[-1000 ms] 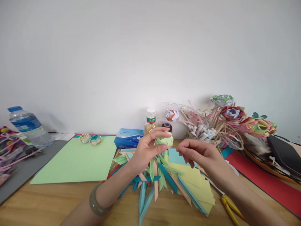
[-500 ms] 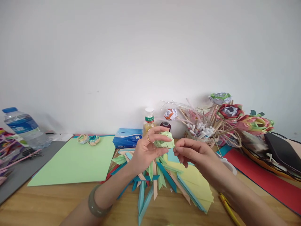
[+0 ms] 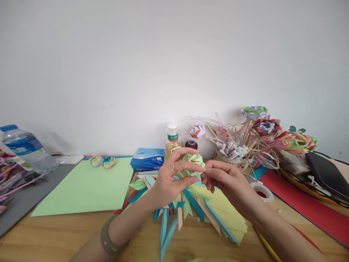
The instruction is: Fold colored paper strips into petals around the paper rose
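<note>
One pale-green folded-paper ball [image 3: 194, 158] is held up above the wooden table [image 3: 144, 245] by the half-curled fingers of the left hand [image 3: 167, 178]; the right hand [image 3: 229, 180] is pinched together at thumb and forefinger beside it, any paper between them being indeterminable. The ball is judged light, springy and crushable, best held loosely by its folded edges. Counted outward: one blue tissue pack [image 3: 148, 158], one white-capped bottle [image 3: 172, 137], one white tape roll [image 3: 269, 196], two multicoloured paper rosettes [image 3: 108, 162].

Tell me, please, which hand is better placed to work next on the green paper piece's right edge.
Probably the right hand: its fingertips are close together beside that edge of the green paper piece, while the left hand holds the piece.
</note>
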Demonstrator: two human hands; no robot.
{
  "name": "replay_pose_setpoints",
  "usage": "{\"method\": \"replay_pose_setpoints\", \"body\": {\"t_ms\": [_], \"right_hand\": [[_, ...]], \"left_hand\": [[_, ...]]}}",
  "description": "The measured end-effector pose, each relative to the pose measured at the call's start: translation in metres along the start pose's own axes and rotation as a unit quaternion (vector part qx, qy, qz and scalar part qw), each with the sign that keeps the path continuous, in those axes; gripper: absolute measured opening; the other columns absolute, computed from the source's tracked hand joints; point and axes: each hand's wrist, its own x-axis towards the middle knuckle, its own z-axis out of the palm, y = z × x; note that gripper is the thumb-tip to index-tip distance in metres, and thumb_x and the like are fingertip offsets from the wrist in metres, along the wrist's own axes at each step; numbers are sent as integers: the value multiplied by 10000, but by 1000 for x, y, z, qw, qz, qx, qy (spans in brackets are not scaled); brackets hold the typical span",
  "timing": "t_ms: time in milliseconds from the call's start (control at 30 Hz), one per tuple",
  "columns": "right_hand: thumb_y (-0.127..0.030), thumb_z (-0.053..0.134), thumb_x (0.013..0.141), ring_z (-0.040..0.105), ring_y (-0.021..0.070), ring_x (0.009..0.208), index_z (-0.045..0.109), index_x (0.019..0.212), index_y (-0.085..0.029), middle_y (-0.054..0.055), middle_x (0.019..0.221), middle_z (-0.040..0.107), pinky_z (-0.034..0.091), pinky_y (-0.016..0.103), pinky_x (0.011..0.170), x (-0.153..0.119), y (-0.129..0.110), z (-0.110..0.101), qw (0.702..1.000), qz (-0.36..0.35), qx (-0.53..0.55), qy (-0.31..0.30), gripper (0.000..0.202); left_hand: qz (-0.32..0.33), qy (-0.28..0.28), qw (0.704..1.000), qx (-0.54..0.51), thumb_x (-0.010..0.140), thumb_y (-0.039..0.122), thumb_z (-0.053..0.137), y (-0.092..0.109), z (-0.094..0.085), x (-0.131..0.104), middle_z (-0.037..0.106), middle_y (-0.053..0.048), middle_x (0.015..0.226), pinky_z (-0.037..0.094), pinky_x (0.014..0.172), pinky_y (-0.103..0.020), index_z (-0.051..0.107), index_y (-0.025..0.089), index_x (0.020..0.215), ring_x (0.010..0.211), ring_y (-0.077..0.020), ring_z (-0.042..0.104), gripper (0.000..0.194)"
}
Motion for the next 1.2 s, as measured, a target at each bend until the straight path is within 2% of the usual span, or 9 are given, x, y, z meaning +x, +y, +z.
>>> {"method": "replay_pose_setpoints", "body": {"t_ms": [67, 300, 467, 567, 633, 767, 867, 1033, 1200], "right_hand": [[-302, 653, 714, 455, 100, 512, 625, 591, -172, -5, 567, 576, 360, 235, 492, 1, 1, 1, 1000, 2, 3, -1, 181], [-224, 631, 687, 470, 121, 540, 632, 581, -192, -15, 536, 544, 378, 250, 531, -4, 1, -1, 997, -61, -21, 42, 110], [-219, 605, 667, 477, 121, 539, 632, 609, -174, 12, 580, 593, 383, 251, 525, -3, -3, 0, 999, -7, 51, -12, 78], [-236, 605, 667, 460, 108, 517, 618, 583, -169, 2, 545, 568, 365, 235, 499, -2, -4, 0, 996, 16, 75, -37, 109], [-227, 599, 671, 453, 106, 515, 613, 560, -174, -7, 536, 557, 364, 234, 502, -3, -4, 0, 999, -3, 45, -31, 123], [-201, 598, 678, 454, 114, 531, 619, 566, -193, -19, 540, 555, 364, 240, 518, -6, -5, -1, 994, -69, -77, 28, 113], [-249, 613, 698, 440, 116, 514, 618, 594, -201, -26, 516, 525, 362, 245, 504, -6, -6, 0, 991, -80, -102, 38, 116], [-256, 644, 689, 463, 105, 509, 631, 614, -187, -12, 565, 561, 392, 235, 498, -3, -4, 0, 998, -42, -45, 16, 103], [-203, 662, 670, 503, 104, 500, 666, 640, -190, -6, 592, 616, 440, 239, 516, -2, -2, -4, 999, -42, -28, 8, 34]], "left_hand": [[6, -1, 1000, 8, 799, 105, 636, 1, 0, -1, 519, -50, 1220, 418, 946, -413, 676, 317, 1018, 1170, -248, 489, 308], [37, 12, 998, 44, 786, 89, 644, -2, 1, -1, 527, -48, 1213, 440, 934, -425, 669, 333, 1038, 1156, -261, 502, 351], [48, 7, 998, 42, 774, 76, 651, -2, 1, -2, 523, -54, 1228, 453, 923, -420, 671, 313, 1032, 1129, -256, 520, 350], [42, 0, 999, 32, 766, 69, 658, -1, 1, -3, 519, -55, 1221, 445, 936, -423, 667, 304, 1026, 1140, -258, 517, 351], [47, -6, 998, 43, 769, 67, 653, 0, 1, -2, 517, -60, 1216, 446, 934, -413, 664, 293, 1027, 1144, -257, 514, 343], [76, -12, 993, 87, 779, 59, 636, 2, 1, -1, 511, -73, 1212, 444, 937, -403, 652, 267, 1039, 1154, -252, 510, 333], [92, -15, 990, 103, 787, 77, 632, 3, 0, -1, 513, -80, 1206, 458, 923, -411, 650, 262, 1035, 1145, -258, 518, 310], [74, -7, 994, 83, 785, 101, 642, 1, 0, -2, 521, -78, 1204, 471, 908, -418, 659, 280, 1031, 1133, -269, 523, 305], [38, 8, 998, 46, 785, 112, 646, -2, 0, -1, 521, -73, 1199, 464, 918, -438, 665, 302, 1029, 1124, -271, 529, 310]]}}
